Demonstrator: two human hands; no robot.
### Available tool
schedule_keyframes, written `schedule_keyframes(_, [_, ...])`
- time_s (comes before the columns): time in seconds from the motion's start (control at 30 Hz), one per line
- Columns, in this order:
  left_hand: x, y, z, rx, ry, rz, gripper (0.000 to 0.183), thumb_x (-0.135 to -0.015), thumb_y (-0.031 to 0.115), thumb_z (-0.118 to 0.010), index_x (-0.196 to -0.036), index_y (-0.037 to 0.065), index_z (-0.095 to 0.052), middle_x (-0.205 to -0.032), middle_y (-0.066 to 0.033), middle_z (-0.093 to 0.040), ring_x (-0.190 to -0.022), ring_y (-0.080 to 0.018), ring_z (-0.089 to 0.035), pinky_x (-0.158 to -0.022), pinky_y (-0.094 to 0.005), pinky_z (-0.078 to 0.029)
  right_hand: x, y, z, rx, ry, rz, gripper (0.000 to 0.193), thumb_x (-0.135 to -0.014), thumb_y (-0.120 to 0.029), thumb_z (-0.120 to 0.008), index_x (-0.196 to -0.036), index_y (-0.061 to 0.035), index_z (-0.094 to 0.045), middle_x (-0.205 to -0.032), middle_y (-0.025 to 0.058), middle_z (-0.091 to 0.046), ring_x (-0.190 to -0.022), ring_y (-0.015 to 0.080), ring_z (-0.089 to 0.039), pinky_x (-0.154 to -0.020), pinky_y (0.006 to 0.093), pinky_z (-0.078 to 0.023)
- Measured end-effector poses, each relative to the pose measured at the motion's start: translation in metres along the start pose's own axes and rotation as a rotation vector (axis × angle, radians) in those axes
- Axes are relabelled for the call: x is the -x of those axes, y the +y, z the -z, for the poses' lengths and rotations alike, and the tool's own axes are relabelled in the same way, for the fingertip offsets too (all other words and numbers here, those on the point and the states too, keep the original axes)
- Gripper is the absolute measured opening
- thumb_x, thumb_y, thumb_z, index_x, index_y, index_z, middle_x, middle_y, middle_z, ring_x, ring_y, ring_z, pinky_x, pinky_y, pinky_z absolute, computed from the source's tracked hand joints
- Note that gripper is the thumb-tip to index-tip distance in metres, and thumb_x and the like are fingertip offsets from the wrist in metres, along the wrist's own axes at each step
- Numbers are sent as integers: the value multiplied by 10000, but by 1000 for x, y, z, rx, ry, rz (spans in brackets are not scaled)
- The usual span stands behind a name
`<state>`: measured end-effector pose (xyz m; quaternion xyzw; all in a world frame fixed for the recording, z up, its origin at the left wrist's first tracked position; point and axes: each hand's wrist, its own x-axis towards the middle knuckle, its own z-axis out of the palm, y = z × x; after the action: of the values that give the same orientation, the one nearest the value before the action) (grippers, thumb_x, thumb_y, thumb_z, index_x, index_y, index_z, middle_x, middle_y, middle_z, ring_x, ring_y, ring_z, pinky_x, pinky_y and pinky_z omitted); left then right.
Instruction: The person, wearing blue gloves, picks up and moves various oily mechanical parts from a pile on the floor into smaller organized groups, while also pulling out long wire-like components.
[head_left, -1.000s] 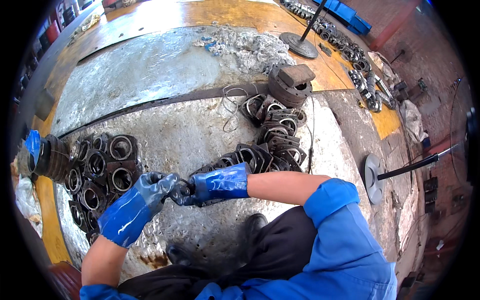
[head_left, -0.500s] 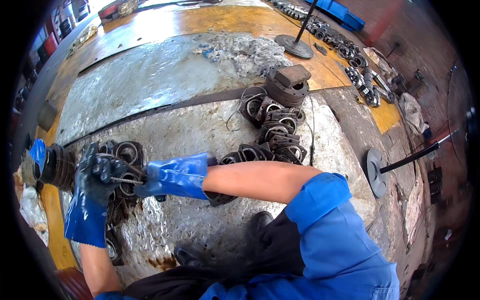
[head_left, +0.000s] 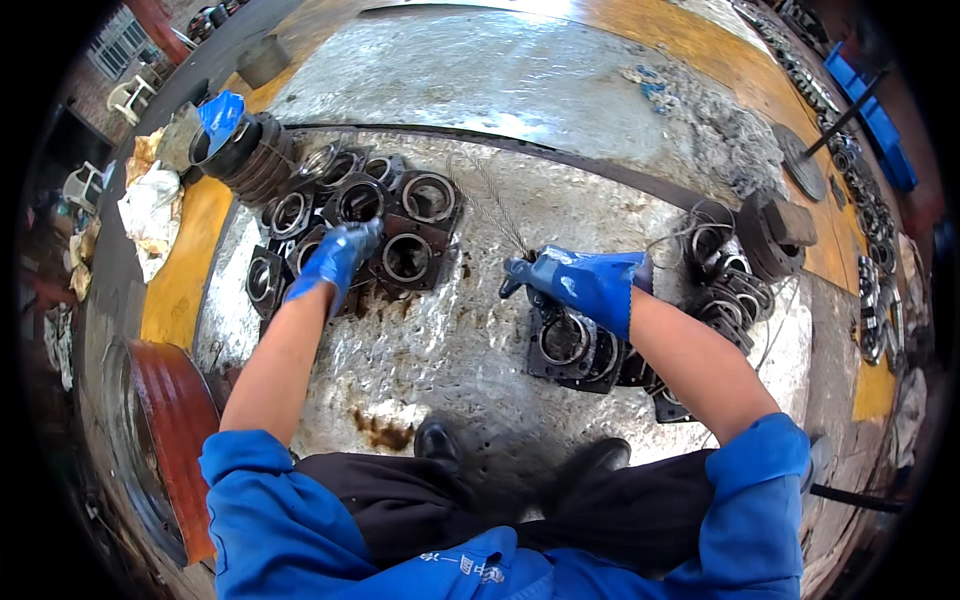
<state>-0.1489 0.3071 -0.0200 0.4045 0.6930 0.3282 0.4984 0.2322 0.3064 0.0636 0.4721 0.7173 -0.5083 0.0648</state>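
My right hand (head_left: pixel 585 282), in a blue rubber glove, is closed round a bundle of thin twisted steel wire (head_left: pixel 492 205). The loose wire strands fan out toward the far side. Below that hand sits a dark square metal housing with a round bore (head_left: pixel 563 340), one of a row running to the right. My left hand (head_left: pixel 345 258), gloved in the same blue, is low over a cluster of oily square housings (head_left: pixel 428 197). Its fingertips are at the front edge of one housing (head_left: pixel 360 203); they are turned from view, so their grip is unclear.
Stacked dark rings (head_left: pixel 255 165) with a blue scrap on top stand at the far left. A rusty red curved metal piece (head_left: pixel 170 440) lies near left. At right, a block rests on a round part (head_left: pixel 775 240). Farther off are rags (head_left: pixel 735 140) and a stand's round base (head_left: pixel 798 165).
My hands have come apart: the right has swung right with the wire, and the left has shifted onto the housings. The view has turned left.
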Motion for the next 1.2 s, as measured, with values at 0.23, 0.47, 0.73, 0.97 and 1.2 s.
schedule_keyframes(0.23, [-37,-60,2,-704,87,-25,565,-855,424,-779,-1227,7,-699,-1185,-196,-725,-1102,-340,-690,-968,-418,-509,-30,7,-25,16,-156,-58,543,-1015,-572,-435,-1096,-133,-744,-890,56,-713,-813,163,-666,-775,333,-490])
schedule_keyframes(0.47, [-58,-35,-32,-1087,135,154,714,-804,609,-742,-1164,-6,-709,-1227,-267,-675,-1153,-406,-656,-986,-471,-517,-108,39,-66,-254,-284,-238,304,-962,-301,-535,-932,-90,-751,-848,55,-708,-668,172,-632,-587,357,-518])
schedule_keyframes(0.73, [-71,-13,-41,-1148,95,164,716,-838,650,-699,-1065,-28,-732,-1072,-263,-717,-1040,-450,-679,-911,-480,-538,-164,72,-80,-246,-316,-305,329,-994,-251,-486,-956,-59,-750,-905,114,-737,-715,232,-665,-613,441,-511])
schedule_keyframes(0.97, [-73,-11,-40,-895,58,86,667,-848,590,-728,-1066,-40,-724,-1095,-296,-701,-1054,-458,-670,-897,-474,-532,-186,93,-103,-126,-276,-260,340,-1007,-313,-492,-1044,-73,-730,-1051,128,-736,-862,270,-675,-785,450,-521])
schedule_keyframes(1.2, [-72,-33,-44,-764,106,146,703,-800,513,-810,-1174,-69,-683,-1158,-299,-690,-1139,-441,-648,-933,-453,-525,-206,98,-125,141,-113,-48,377,-985,-275,-453,-1136,-26,-693,-1230,169,-690,-1014,314,-665,-889,460,-520])
